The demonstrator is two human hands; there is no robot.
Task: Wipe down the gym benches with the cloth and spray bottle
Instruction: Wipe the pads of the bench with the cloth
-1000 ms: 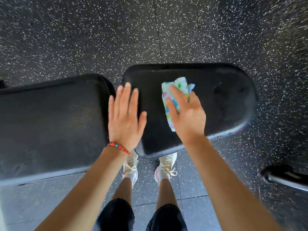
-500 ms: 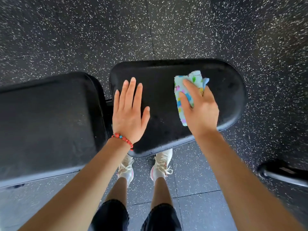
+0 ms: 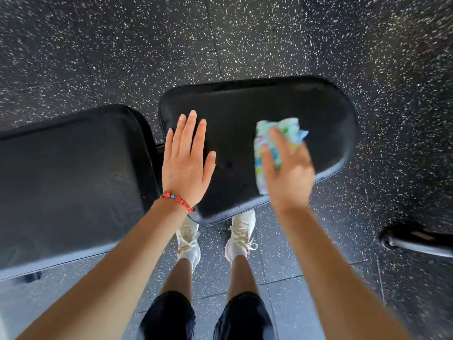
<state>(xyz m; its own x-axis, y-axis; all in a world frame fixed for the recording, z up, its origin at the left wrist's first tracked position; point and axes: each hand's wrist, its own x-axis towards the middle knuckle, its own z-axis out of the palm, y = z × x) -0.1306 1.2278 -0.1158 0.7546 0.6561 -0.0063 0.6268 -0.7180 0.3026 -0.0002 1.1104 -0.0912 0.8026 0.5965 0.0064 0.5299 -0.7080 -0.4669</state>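
Cloth point(image 3: 274, 148) lies on seat pad point(image 3: 245, 114), toward its 3 o'clock end, pressed under right hand point(image 3: 288, 175); fingers blurred, whether they curl round it cannot tell. Left hand point(image 3: 187, 163) flat, fingers straight, bracing pad at its 9 o'clock end; hands apart. To wipe well: keep cloth flat, overlap strokes, reach the rounded edge. Count: one cloth, two pads (back pad point(image 3: 68, 182) at 9 o'clock), no spray bottle visible

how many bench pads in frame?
2. A small rounded seat pad sits centre-right, under both hands. A larger pad lies on the left, cut off by the frame edge. More of the bench may lie out of view.
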